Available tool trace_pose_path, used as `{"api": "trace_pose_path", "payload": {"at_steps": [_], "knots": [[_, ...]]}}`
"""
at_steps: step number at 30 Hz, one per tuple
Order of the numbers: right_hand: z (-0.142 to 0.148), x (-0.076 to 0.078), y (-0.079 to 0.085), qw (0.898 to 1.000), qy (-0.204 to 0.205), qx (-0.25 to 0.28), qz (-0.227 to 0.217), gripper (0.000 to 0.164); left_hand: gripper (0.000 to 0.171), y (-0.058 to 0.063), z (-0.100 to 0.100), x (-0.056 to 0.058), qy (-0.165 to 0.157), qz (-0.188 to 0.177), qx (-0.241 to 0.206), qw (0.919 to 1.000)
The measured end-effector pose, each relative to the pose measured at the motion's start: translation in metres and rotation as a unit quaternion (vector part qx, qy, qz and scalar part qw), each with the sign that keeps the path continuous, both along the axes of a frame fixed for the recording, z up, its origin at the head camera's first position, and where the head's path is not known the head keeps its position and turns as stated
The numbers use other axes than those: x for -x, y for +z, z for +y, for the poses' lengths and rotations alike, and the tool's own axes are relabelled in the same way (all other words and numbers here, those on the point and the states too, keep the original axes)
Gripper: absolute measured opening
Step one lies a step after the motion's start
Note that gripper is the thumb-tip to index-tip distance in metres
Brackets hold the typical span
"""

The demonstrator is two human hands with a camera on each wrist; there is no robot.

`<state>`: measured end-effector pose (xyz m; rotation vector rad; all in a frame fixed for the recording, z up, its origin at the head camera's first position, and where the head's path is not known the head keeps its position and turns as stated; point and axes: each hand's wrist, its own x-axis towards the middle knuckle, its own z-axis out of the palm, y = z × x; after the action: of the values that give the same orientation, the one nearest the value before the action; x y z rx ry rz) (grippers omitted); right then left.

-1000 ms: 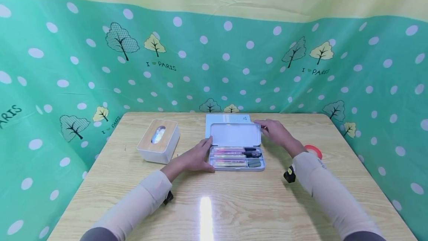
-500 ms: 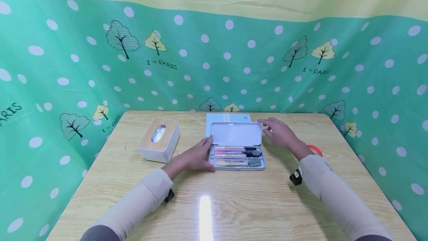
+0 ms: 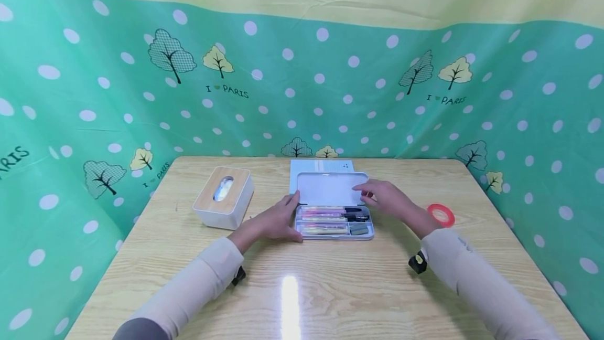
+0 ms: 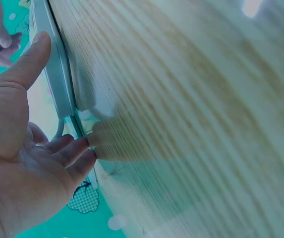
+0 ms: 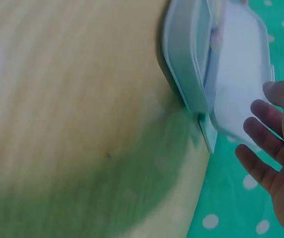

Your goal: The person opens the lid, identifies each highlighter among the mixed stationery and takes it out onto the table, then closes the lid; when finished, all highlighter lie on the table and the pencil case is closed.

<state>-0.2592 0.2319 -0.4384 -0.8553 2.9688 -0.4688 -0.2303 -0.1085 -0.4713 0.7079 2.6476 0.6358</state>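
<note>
A pale pencil case (image 3: 335,238) lies on the table with its lid (image 3: 325,189) raised. Pens and pencils (image 3: 325,219) fill its tray, and a grey eraser (image 3: 358,230) sits in the small compartment at front right. My left hand (image 3: 278,220) holds the case's left end, thumb at the front corner (image 4: 37,49) and fingers towards the hinge. At the lid's right side, my right hand (image 3: 384,197) has loose, slightly bent fingers (image 5: 265,136) overlapping the lid's inner face in the head view. Whether they touch it I cannot tell.
Behind the lid lies a light blue booklet (image 3: 313,166). A tissue box (image 3: 224,198) with a wooden top stands to the left. The red tape roll (image 3: 441,215) rests on the table (image 3: 349,293) beside my right wrist. A polka-dot curtain (image 3: 264,83) closes off the back.
My right hand has let go of the lid's upper right corner and shifted left and down in front of it. The lid stays raised, and my left hand keeps its place.
</note>
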Motion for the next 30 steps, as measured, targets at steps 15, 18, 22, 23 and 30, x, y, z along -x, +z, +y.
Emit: {"api": "trace_pose_path", "payload": {"at_steps": [15,18,22,23,30], "knots": [[-0.031,-0.034,-0.011,0.991,0.126,-0.027,-0.028,0.027,0.131,0.001,0.001,-0.001,0.006,-0.002,0.006,1.0],[-0.033,-0.038,-0.014,0.989,0.14,-0.031,-0.025,0.027,0.131,0.001,0.001,0.0,0.005,-0.004,0.003,1.0],[-0.036,-0.042,-0.019,0.989,0.139,-0.046,-0.025,0.029,0.131,0.001,0.001,0.0,0.006,-0.005,0.003,1.0],[-0.037,-0.043,-0.02,0.989,0.14,-0.05,-0.024,0.029,0.132,0.001,0.001,0.0,0.006,-0.005,0.003,1.0],[-0.039,-0.045,-0.022,0.986,0.155,-0.063,-0.002,0.025,0.131,-0.002,0.0,0.001,0.003,-0.001,0.007,1.0]]}}
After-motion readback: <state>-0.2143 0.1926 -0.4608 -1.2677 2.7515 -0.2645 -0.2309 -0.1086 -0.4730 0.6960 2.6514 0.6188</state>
